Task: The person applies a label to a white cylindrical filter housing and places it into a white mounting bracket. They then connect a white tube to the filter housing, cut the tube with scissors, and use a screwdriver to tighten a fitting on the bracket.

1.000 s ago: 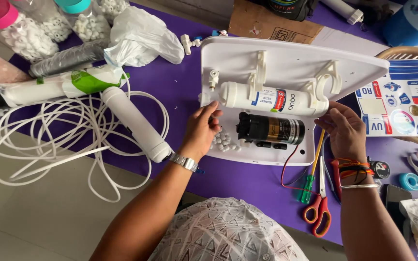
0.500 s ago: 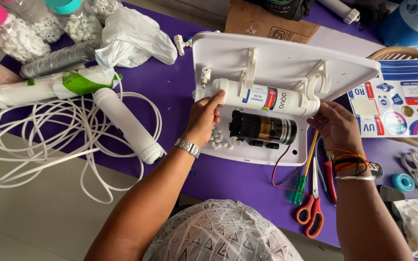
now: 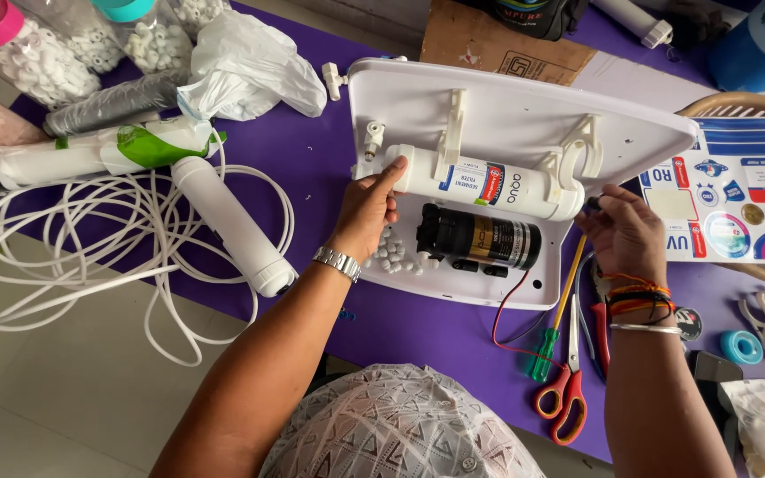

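Observation:
A white housing panel (image 3: 506,111) lies on a purple mat. A white cylindrical filter cartridge (image 3: 489,184) with a coloured label lies across its clips. My left hand (image 3: 367,212) grips the cartridge's left end. My right hand (image 3: 623,235) is closed at the cartridge's right end, fingertips on a small dark fitting. Below the cartridge sits a black pump (image 3: 480,241) with a gold band, next to small white fittings (image 3: 393,255).
Coiled white tubing (image 3: 90,239), a loose white cartridge (image 3: 232,223) and a wrapped filter (image 3: 73,158) lie left. Jars of white parts (image 3: 37,62) and a plastic bag (image 3: 245,66) stand behind. A green-handled screwdriver (image 3: 549,341), red scissors (image 3: 564,389) and a printed cover (image 3: 737,199) lie right.
The view has shifted. Both hands now hold the labelled cartridge by its ends, the left moved up onto its left end, the right closed at its right end.

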